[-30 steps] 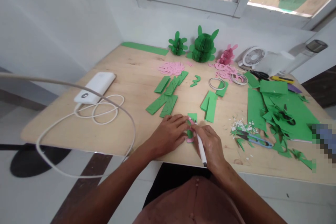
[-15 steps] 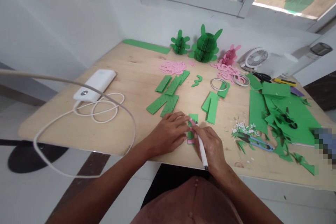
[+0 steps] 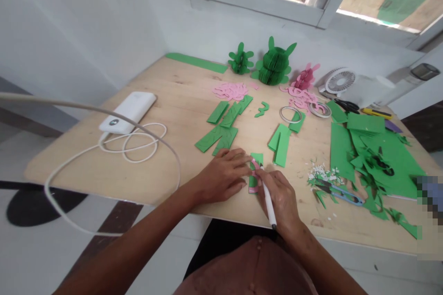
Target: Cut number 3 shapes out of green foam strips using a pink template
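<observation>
A green paper strip (image 3: pixel 256 157) lies near the table's front edge, with a pink curved cutout (image 3: pixel 254 189) on it. My left hand (image 3: pixel 226 176) rests flat at the strip's left side, fingers spread and fingertips on the cutout. In my right hand (image 3: pixel 278 191) is a white marker (image 3: pixel 269 205), gripped with its tip against the strip beside the pink paper. Folded green strips (image 3: pixel 283 145) lie beyond my right hand, and green strips with drawn curves (image 3: pixel 208 138) lie beyond my left.
Pink cutouts (image 3: pixel 230 91), tape rolls (image 3: pixel 291 115) and paper figures (image 3: pixel 273 67) stand or lie farther back. Blue snips (image 3: pixel 342 193), scraps and green sheets (image 3: pixel 341 147) are at right. A power bank (image 3: pixel 129 110) with a looped cable is at left.
The whole view has shifted slightly, so things on the table appear a little lower and to the right. Both hands keep nearly the same pose at the strip.
</observation>
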The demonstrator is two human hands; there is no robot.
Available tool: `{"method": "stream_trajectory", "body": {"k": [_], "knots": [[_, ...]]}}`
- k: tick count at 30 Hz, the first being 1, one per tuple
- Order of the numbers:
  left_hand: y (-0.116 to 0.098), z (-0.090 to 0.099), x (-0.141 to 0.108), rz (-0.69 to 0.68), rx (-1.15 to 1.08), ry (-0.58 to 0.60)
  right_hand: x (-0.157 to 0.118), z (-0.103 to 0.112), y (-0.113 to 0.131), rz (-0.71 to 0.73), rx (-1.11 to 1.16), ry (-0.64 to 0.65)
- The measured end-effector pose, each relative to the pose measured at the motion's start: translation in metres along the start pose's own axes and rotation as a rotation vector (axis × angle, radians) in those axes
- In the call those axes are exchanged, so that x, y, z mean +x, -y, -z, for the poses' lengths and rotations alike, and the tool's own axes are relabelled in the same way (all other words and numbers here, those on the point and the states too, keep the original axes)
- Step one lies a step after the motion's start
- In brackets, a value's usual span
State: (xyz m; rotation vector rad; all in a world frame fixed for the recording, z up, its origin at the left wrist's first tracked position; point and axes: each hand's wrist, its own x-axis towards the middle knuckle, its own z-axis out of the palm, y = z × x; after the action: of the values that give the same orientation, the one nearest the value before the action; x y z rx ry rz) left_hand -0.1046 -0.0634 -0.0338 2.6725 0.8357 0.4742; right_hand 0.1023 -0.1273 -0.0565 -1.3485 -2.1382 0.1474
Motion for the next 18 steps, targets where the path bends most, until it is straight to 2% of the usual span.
{"method": "stream_trajectory", "body": {"k": [18], "knots": [[0.0042,-0.0035,-0.0016,-0.010,-0.029,-0.038,0.0002,0.0001,-0.0004,0.018,-0.007,-0.003]]}}
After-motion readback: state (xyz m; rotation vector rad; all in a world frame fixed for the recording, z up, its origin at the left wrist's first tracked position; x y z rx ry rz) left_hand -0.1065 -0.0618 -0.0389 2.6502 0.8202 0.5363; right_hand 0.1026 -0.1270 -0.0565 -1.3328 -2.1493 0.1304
